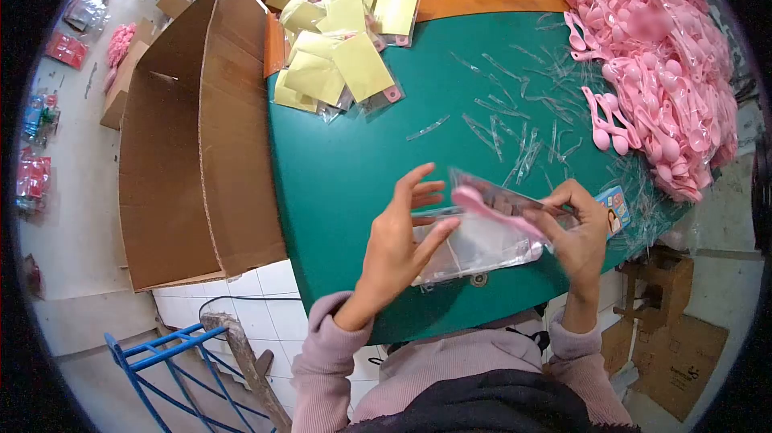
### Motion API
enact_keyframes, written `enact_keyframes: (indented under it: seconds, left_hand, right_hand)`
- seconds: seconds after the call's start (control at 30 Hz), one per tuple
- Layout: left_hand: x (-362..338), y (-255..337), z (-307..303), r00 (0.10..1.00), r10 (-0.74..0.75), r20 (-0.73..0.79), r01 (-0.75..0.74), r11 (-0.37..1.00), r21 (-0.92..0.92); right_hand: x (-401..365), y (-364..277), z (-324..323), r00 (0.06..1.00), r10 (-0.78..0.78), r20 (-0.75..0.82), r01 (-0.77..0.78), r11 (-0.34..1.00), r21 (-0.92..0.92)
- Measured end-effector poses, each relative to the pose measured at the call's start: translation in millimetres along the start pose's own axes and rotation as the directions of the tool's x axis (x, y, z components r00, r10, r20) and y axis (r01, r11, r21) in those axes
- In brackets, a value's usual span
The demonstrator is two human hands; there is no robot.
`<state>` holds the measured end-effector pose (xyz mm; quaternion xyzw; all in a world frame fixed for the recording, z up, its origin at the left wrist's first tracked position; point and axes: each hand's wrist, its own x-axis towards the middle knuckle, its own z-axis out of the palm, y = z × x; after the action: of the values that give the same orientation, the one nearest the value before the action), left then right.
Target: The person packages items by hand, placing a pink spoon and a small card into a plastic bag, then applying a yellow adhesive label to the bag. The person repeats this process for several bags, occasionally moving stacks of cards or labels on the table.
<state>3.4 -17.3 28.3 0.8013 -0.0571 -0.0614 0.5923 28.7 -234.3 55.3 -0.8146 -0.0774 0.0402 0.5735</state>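
My right hand [577, 232] pinches the right end of a flat, dark printed piece, perhaps a card or packet, which is blurred. A pink spoon [497, 213] lies along that piece and is tilted up to the left. My left hand [396, 238] is open, its fingers apart, just left of the spoon. Below both hands, clear plastic bags [492, 250] lie on the green table near its front edge. Beside my right hand stands a small blue box [615, 209], partly hidden by the hand.
A big heap of pink spoons [675, 87] in clear plastic covers the right side. Yellow cards in clear bags [318, 71] are piled at the back left. Clear plastic strips [527, 151] lie scattered across the green table [354, 168]. A tall cardboard box [241, 135] borders the left edge.
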Motion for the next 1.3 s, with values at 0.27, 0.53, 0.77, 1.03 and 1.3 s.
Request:
enact_keyframes:
  seconds: [0.27, 0.53, 0.77, 1.03, 1.3]
  left_hand:
    - [-53, 2, 25, 0.936, -0.318, 0.148, 0.341, 0.722, -0.602]
    - [-68, -4, 35, 0.919, -0.360, 0.161, 0.386, 0.737, -0.554]
    - [-72, -4, 33, 0.932, -0.349, 0.102, 0.352, 0.798, -0.490]
    - [-61, -2, 30, 0.894, -0.432, 0.119, 0.433, 0.762, -0.481]
    - [-59, -10, 23, 0.928, -0.370, -0.049, 0.279, 0.775, -0.567]
  right_hand:
    - [-20, -7, 19, 0.789, -0.220, 0.573, 0.421, 0.873, -0.245]
    - [-22, -4, 25, 0.728, -0.200, 0.656, 0.505, 0.804, -0.315]
    - [-18, -5, 28, 0.692, -0.233, 0.683, 0.554, 0.778, -0.296]
    - [-24, -5, 43, 0.613, -0.460, 0.642, 0.729, 0.642, -0.237]
    - [0, -20, -3, 0.453, -0.489, 0.745, 0.488, 0.836, 0.252]
